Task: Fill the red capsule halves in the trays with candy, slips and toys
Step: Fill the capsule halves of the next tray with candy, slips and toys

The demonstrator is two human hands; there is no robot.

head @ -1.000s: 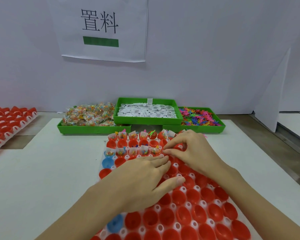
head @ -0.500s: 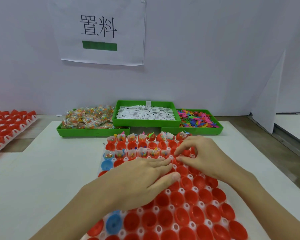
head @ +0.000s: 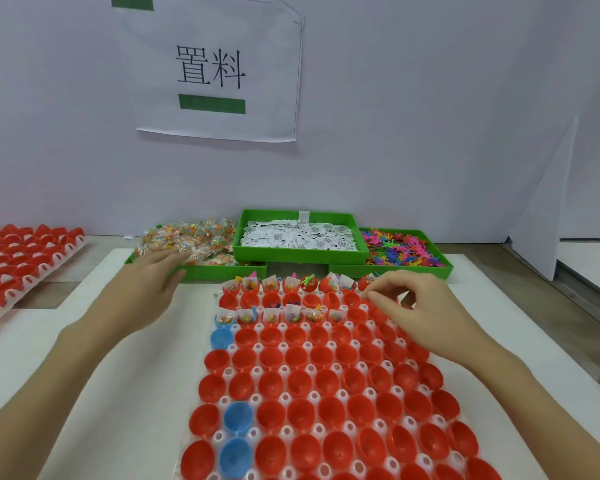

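A white tray (head: pixel 284 398) of open red capsule halves (head: pixel 326 382) lies in front of me, with three blue halves (head: pixel 238 415) on its left side. Its far row (head: pixel 271 284) and third row (head: pixel 291 313) hold candy packets, slips and toys. My left hand (head: pixel 149 289) reaches with straight fingers over the front edge of the green candy tray (head: pixel 222 271), fingertips at the candy packets (head: pixel 201 240). My right hand (head: pixel 416 306) hovers over the capsule tray's far right corner, fingers curled, thumb and forefinger close together; whether they pinch anything is hidden.
Behind the capsule tray stand a raised green tray of white slips (head: pixel 298 233) and a green tray of coloured plastic toys (head: pixel 402 251). Another tray of red halves (head: pixel 14 261) sits at the far left. A white wall with a paper sign (head: pixel 215 74) closes the back.
My left hand has lifted off the capsule tray and moved left and forward to the candy tray. My right hand stays at the far right rows. The camera has tilted and come closer.
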